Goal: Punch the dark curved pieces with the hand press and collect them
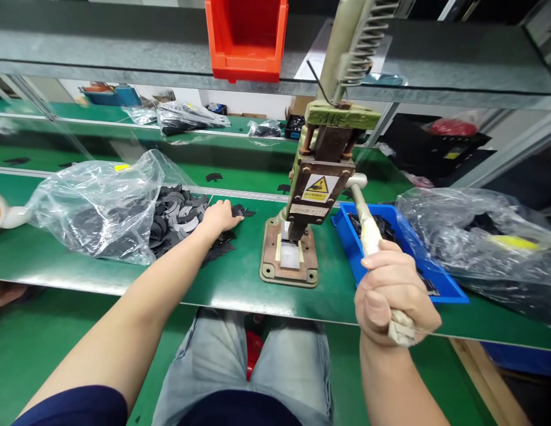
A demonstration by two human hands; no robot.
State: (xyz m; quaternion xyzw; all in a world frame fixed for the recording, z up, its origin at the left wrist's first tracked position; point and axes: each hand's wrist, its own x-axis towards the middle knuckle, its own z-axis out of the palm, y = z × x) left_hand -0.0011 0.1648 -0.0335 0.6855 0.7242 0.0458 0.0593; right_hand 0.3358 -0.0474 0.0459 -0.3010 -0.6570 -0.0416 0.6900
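Observation:
My right hand (393, 290) is wrapped round the taped lever handle (368, 228) of a hand press (319, 171). The press stands on a bolted base plate (268, 254), with a pale block (290, 255) under its ram. My left hand (222, 217) rests at the right edge of a pile of black curved pieces (173, 213). Its fingers are bent and drawn together beside a few dark pieces (243, 210); what they pinch, if anything, is hidden. The pile spills from a clear plastic bag (102, 207) lying on the green table (239, 278).
A blue tray (448, 291) with dark parts sits right of the press, beside another filled plastic bag (488, 236). Overhead runs a grey shelf (124, 50) carrying an orange bin (247, 65). A white rounded object (11, 216) stands far left. More bags (190, 115) lie behind.

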